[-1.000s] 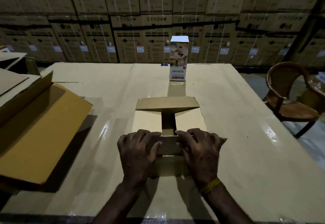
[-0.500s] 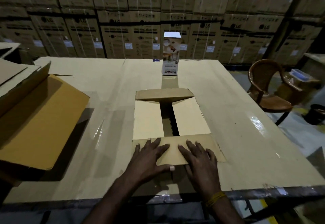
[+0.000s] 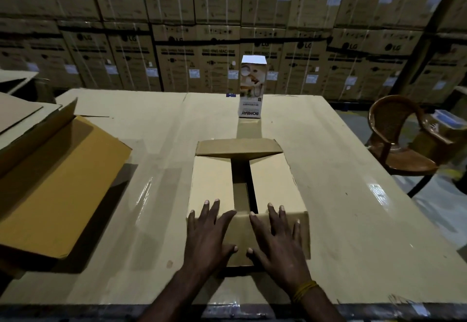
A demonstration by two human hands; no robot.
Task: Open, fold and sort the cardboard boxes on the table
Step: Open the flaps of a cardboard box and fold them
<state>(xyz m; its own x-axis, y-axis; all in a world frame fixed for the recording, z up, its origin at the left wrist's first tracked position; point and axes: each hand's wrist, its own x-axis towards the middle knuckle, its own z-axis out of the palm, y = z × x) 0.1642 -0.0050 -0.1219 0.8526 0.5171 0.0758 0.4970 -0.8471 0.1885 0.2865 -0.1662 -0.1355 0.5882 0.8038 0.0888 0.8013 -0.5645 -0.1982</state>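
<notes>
A brown cardboard box (image 3: pixel 271 182) stands in the middle of the table (image 3: pixel 353 195), its two side flaps lying inward with a dark gap between them. The far flap (image 3: pixel 237 147) sticks up at a slant. My left hand (image 3: pixel 208 235) and my right hand (image 3: pixel 276 239) lie flat, fingers spread, pressing the near flap (image 3: pixel 241 235) down onto the box. A small white printed carton (image 3: pixel 252 89) stands upright at the table's far edge.
A large flattened yellow-brown box (image 3: pixel 58 182) lies on the left of the table, with more cardboard sheets (image 3: pixel 17 112) behind it. A brown plastic chair (image 3: pixel 401 144) stands to the right. Stacked shipping cartons (image 3: pixel 227 31) wall off the back.
My fingers were curled over the near flap a second ago; they have since straightened and pushed the flap flat onto the box. The view has pulled back a little.
</notes>
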